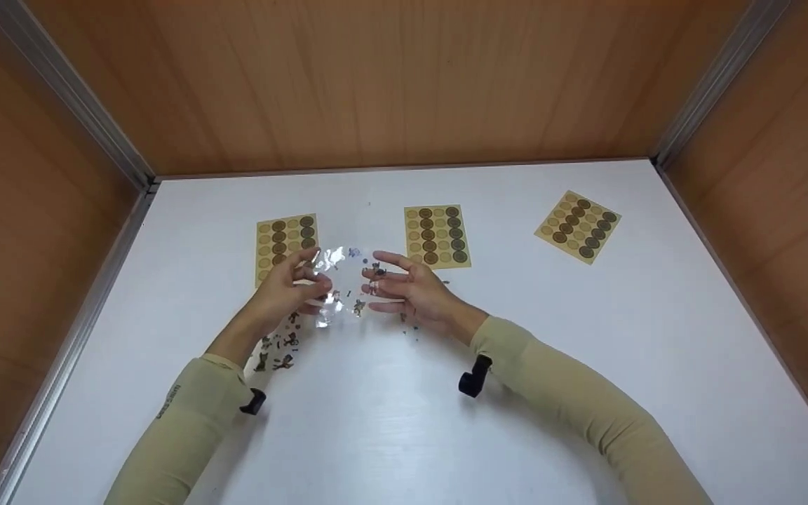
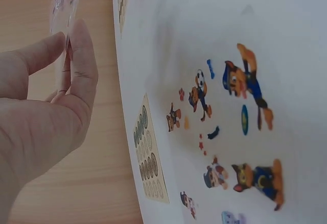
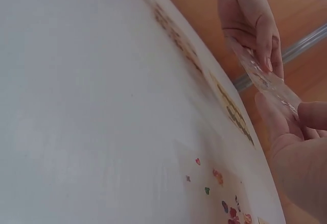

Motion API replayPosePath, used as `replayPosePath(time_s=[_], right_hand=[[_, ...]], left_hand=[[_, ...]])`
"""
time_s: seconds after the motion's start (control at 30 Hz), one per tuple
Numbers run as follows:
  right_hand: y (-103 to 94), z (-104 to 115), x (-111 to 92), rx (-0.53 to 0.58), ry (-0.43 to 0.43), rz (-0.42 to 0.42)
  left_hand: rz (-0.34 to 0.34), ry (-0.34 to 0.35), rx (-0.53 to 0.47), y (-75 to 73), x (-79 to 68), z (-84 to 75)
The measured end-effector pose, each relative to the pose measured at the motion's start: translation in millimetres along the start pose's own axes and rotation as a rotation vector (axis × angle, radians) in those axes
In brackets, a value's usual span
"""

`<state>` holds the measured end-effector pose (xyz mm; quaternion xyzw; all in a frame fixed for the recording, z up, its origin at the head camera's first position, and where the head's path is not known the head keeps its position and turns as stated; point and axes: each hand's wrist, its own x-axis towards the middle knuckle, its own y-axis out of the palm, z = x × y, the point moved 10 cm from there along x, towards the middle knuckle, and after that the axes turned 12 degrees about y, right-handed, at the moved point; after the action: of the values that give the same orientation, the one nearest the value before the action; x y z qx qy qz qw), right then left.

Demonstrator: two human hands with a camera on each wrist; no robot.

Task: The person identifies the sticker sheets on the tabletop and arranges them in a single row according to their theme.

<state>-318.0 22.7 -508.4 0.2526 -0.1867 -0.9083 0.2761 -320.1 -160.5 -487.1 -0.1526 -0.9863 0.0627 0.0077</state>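
Both hands have hold of a transparent sticker sheet (image 1: 345,282), raised above the middle of the white desk (image 1: 390,428). The left hand (image 1: 283,286) pinches its left side, thumb against fingers, with only the film's thickness between. The right hand (image 1: 421,289) has the other side between thumb and fingers, the rest of them spread behind it (the wrist view shows that thumb laid over the film).

The sheet looks thin, slick and bendy, so a light pinch close to the edges should serve best. Too hard a squeeze could crease it or lift a printed figure; too much pull between the two sides could make it bow or slip. Whether it is one layer or more I cannot tell; rubbing thumb against finger at a corner would be a gentle way to find out.

Mind the cartoon-dog stickers (image 1: 283,353) below the left wrist and the small coloured stickers (image 1: 409,327) below the right hand, which a low sleeve could drag. The left coin-sticker sheet (image 1: 279,237) and middle coin-sticker sheet (image 1: 437,236) lie just beyond the fingers; the right coin-sticker sheet (image 1: 578,226) lies well apart.
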Motion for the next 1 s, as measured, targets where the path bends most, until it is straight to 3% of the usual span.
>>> replayPosePath(time_s=[0.27, 0.6, 0.73, 0.87, 1.0], right_hand=[[2.4, -12, -4, -0.031, 0.048, -0.009], [-10.0, -22, -3, -0.267, 0.091, -0.077], [-11.4, -27, -3, -0.301, 0.093, -0.072], [-7.7, -26, -5, -0.356, 0.068, -0.056], [-0.5, -19, -10, -0.548, -0.015, -0.026]], left_hand=[[0.015, -0.028, 0.05, -1.9, -14.8, 7.5], [0.064, -0.067, 0.115, 8.2, -25.8, 24.4], [0.079, -0.088, 0.151, 12.0, -31.2, 32.3], [0.094, -0.074, 0.202, 14.3, -34.2, 33.7], [0.103, -0.052, 0.261, 14.4, -35.0, 33.2]])
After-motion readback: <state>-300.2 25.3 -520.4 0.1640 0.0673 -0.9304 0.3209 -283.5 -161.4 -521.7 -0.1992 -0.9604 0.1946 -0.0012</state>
